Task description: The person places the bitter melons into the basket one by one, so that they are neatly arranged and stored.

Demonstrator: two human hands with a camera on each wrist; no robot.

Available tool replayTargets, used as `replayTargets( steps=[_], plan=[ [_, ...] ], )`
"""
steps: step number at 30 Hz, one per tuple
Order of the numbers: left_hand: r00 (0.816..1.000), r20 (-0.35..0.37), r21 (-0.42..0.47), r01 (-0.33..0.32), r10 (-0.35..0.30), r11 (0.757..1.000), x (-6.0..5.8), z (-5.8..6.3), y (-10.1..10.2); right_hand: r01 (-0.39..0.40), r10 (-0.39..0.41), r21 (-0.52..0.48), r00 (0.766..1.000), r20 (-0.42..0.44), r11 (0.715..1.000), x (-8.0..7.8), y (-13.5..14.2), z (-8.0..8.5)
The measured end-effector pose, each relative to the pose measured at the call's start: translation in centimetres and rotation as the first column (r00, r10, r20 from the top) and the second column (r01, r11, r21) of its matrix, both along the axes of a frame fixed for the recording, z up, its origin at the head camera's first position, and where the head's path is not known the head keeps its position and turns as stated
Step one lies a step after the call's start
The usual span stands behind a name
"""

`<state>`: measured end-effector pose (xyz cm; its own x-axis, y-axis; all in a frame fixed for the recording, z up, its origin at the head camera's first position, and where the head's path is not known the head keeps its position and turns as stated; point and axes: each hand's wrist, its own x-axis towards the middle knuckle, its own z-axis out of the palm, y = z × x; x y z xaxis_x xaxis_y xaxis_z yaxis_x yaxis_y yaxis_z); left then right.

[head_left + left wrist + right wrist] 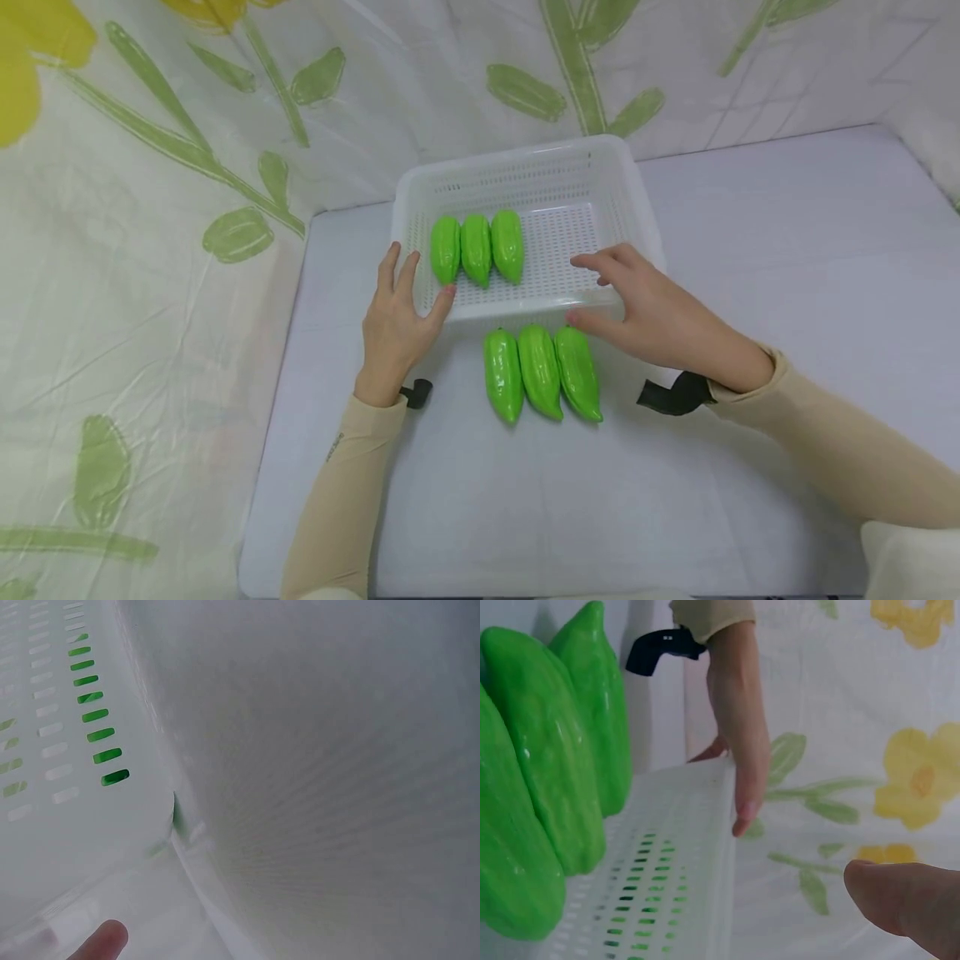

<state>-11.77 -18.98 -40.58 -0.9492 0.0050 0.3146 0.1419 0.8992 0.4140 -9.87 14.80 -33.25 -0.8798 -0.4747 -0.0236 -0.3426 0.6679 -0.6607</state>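
A white perforated basket (525,310) holds three glossy green, long, pointed vegetables (476,248) side by side in its left half. Three more like them (540,372) lie in a row on the table before its front wall. My left hand (397,321) is at the basket's front left corner, fingers spread and thumb reaching to the front rim; the right wrist view shows this hand (739,712) at the rim from across. Over the front right part of the basket, my right hand (652,312) has its fingers extended and thumb near the rim, holding nothing.
The table (480,508) has a pale cloth cover. Behind and to the left hangs a white curtain (390,92) with green leaves and yellow flowers, close to the basket's back. Black straps (678,393) are on both wrists.
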Motion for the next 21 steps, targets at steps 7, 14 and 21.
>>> replayTargets(
  steps=[7,14,21],
  plan=[
    [1.0,-0.004,0.001,0.001,-0.001,1.0,0.0,-0.1,0.0,-0.035,0.035,-0.014,0.998,-0.045,0.999,1.8,-0.1,-0.3],
    [1.0,-0.011,-0.004,0.004,-0.004,1.0,0.0,-0.1,-0.1,-0.047,0.047,0.008,0.997,-0.06,0.999,3.2,-0.3,-1.2],
    [1.0,-0.016,-0.006,0.006,-0.006,1.0,0.0,-0.1,-0.1,-0.045,0.05,0.043,0.992,-0.116,0.998,4.4,-0.6,-2.8]
  ],
)
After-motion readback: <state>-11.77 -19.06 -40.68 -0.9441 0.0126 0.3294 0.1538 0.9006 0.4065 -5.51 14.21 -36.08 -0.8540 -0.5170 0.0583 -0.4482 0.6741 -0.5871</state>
